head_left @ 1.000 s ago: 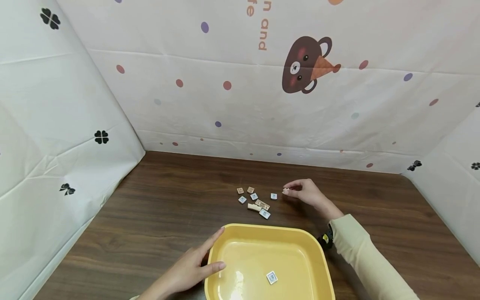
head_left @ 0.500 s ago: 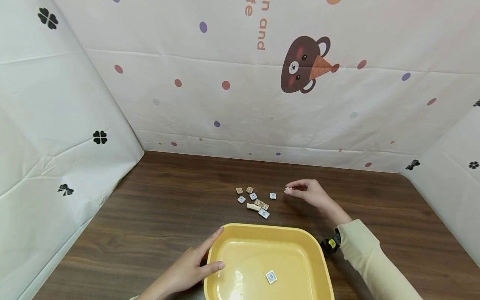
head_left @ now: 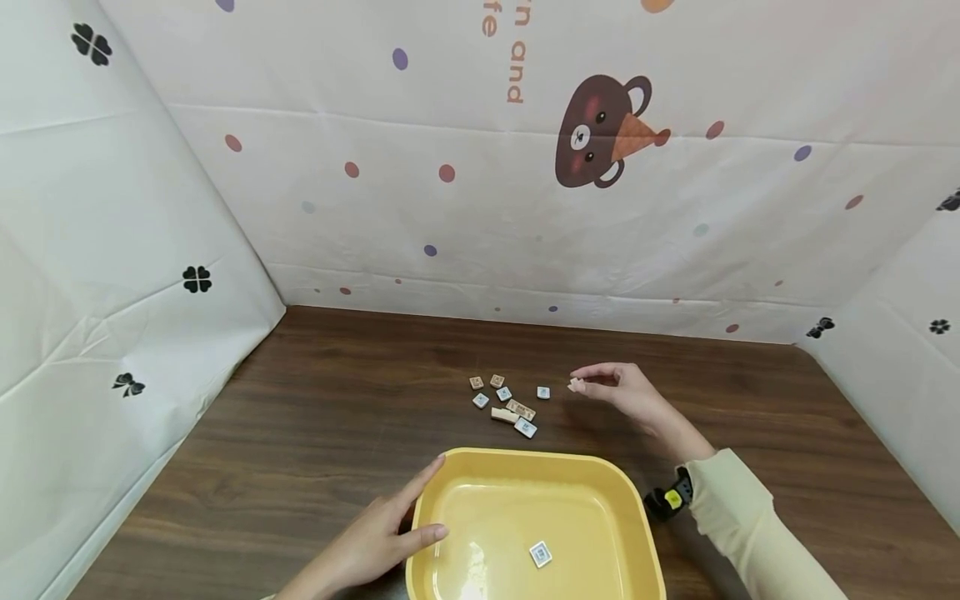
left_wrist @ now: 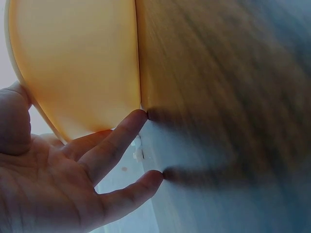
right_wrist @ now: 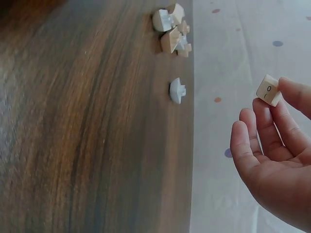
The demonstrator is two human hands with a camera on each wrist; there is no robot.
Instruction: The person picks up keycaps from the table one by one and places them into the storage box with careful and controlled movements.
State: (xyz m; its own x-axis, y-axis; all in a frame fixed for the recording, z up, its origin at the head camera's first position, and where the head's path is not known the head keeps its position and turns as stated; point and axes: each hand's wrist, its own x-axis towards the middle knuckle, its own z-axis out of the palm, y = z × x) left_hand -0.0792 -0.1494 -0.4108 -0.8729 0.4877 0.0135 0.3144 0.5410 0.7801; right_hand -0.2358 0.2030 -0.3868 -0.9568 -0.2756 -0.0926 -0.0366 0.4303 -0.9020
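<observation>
My right hand [head_left: 628, 395] pinches a small beige keycap [right_wrist: 267, 91] between thumb and fingertips, raised over the table right of the other keycaps. In the right wrist view its marked top shows. One white keycap [head_left: 543, 392] lies apart, left of that hand. Several beige and white ones sit in a loose group, among them a longer beige keycap [head_left: 521, 409] and a wider white keycap [head_left: 526, 427]. My left hand [head_left: 375, 537] holds the left side of a yellow tray [head_left: 525, 455], thumb over the rim and fingers spread along the outer wall. Inside the tray lies a white keycap [head_left: 541, 554].
The dark wood-grain table [head_left: 360, 383] runs back to a white cloth wall [head_left: 330, 225] printed with dots and a bear. A similar white cloth [head_left: 90, 250] bounds the left side, another the right. A black and yellow wrist device [head_left: 671, 498] sits beside the tray's right wall.
My right hand has drawn slightly right, away from the lone white keycap, still pinching the beige one. The left hand stays on the tray. The head view has shifted slightly.
</observation>
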